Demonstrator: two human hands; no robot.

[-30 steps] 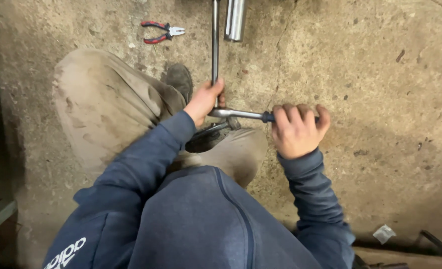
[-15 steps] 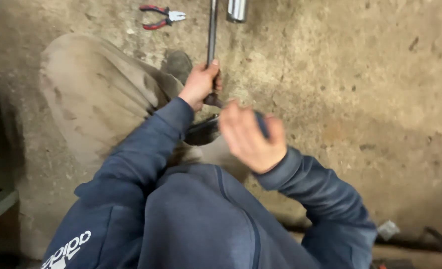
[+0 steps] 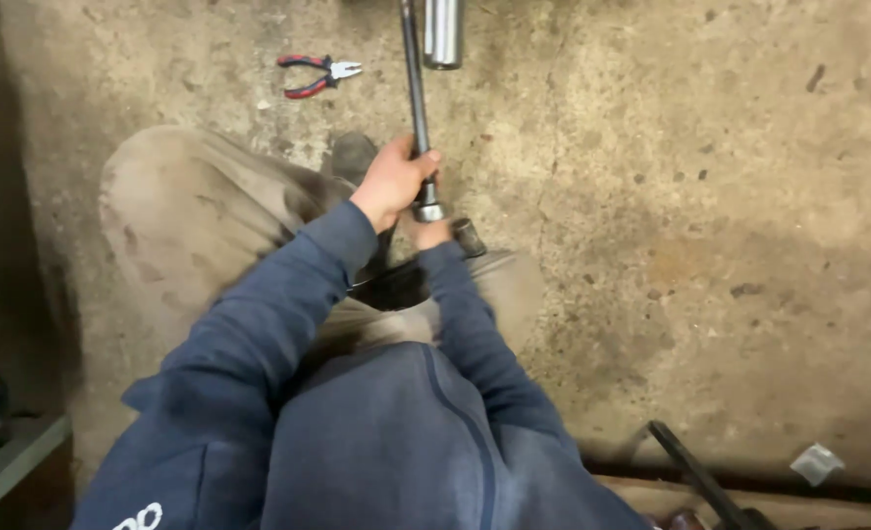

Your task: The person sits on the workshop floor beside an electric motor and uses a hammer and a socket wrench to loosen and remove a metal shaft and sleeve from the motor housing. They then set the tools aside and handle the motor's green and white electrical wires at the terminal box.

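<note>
The concrete floor (image 3: 710, 196) fills the view under a kneeling person. A long metal rod (image 3: 414, 79) runs straight away from the body. The left hand (image 3: 393, 180) is wrapped round its near end; the right hand (image 3: 433, 234), mostly hidden just below, grips a dark handle (image 3: 469, 237). A shiny tube (image 3: 442, 31) lies beside the rod; red pliers (image 3: 317, 75) sit well left.

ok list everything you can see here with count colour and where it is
long rod: 1, dark metal, runs from top edge down to the hands
cylinder: 1, shiny silver, top edge beside the rod
pliers: 1, red and black handles, on the floor top left
concrete floor: 1, stained grey-brown, fills the view
dark bar: 1, black, bottom right
scrap: 1, pale, bottom right
trousers: 1, dirty tan, left knee bent
shoe: 1, dark, beside the rod
left hand: gripping the rod
right hand: just below, mostly hidden
</note>
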